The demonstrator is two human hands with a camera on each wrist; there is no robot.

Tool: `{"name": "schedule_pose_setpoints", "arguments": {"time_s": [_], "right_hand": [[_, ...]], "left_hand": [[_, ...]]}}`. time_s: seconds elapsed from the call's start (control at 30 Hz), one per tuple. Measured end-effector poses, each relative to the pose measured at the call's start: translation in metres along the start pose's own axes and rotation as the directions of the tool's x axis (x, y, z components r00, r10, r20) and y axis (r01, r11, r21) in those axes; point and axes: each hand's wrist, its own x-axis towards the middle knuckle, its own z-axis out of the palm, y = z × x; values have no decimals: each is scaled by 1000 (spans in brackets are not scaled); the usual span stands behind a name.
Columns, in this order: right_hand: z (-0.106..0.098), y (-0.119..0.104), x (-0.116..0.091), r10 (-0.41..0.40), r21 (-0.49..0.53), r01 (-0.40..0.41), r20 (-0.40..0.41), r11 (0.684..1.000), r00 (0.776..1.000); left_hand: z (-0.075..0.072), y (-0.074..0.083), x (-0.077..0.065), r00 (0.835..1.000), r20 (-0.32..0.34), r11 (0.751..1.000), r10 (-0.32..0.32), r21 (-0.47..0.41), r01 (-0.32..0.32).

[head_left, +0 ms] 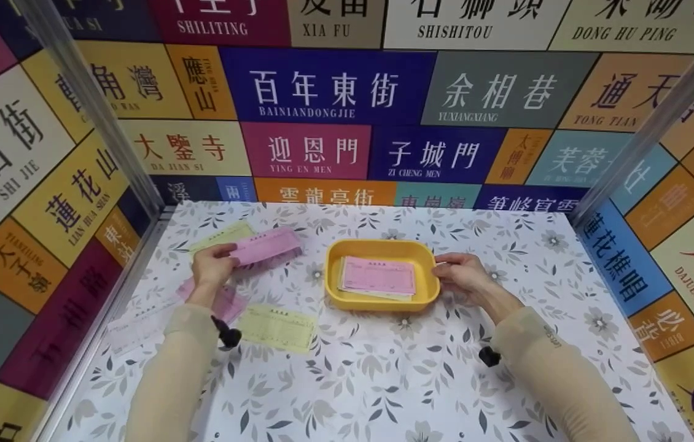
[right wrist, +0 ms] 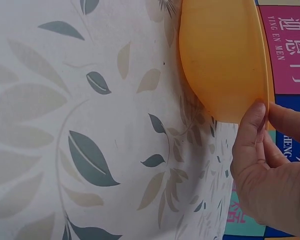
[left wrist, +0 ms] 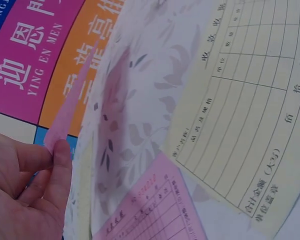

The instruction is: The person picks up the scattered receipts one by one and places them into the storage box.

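Note:
A pink receipt slip (head_left: 268, 245) is pinched between the thumb and fingers of my left hand (head_left: 213, 268), raised off the table at the left. In the left wrist view the same slip (left wrist: 70, 115) appears almost edge-on. My right hand (head_left: 468, 276) pinches the right rim of a yellow plastic tray (head_left: 382, 306); the right wrist view shows thumb and fingers on the tray's rim (right wrist: 225, 60). Inside the tray lies a small stack of slips with a pink one (head_left: 379, 276) on top.
Around my left hand lie a yellow slip (head_left: 279, 328), another yellow slip (head_left: 218, 236) farther back, a pink slip (head_left: 230, 304) and a whitish slip (head_left: 141, 325). The floral-covered table (head_left: 384, 387) is bounded by sign-printed walls (head_left: 322, 86) at the back and sides.

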Motion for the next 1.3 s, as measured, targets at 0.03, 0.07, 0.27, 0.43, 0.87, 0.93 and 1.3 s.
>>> {"name": "schedule_pose_setpoints", "arguments": {"time_s": [0.03, 0.07, 0.27, 0.43, 0.87, 0.93, 1.3], "right_hand": [[0, 0, 0, -4, 7, 4, 4, 1000, 1000], [0, 1, 1, -4, 11, 4, 6, 1000, 1000], [-1, -1, 0, 15, 0, -15, -11, 1000, 1000], [-1, -1, 0, 21, -23, -22, -20, 999, 1000], [-2, -4, -2, 50, -22, -50, -13, 999, 999], [-2, -3, -2, 44, -21, -44, -12, 999, 999], [-2, -4, -2, 46, -9, -46, -3, 999, 999]], "left_hand": [[-1, 2, -2, 1000, 1, 1000, 8, -13, -8], [-2, 4, -3, 1000, 3, 999, 19, -26, -19], [-1, 22, -17, 997, 52, 992, 64, -116, -58], [6, 36, -26, 990, 95, 986, 100, -140, -86], [37, 63, -43, 949, 240, 965, 203, -211, -153], [45, 66, -47, 942, 257, 962, 217, -217, -163], [93, 83, -67, 905, 353, 971, 240, -91, -222]]}}
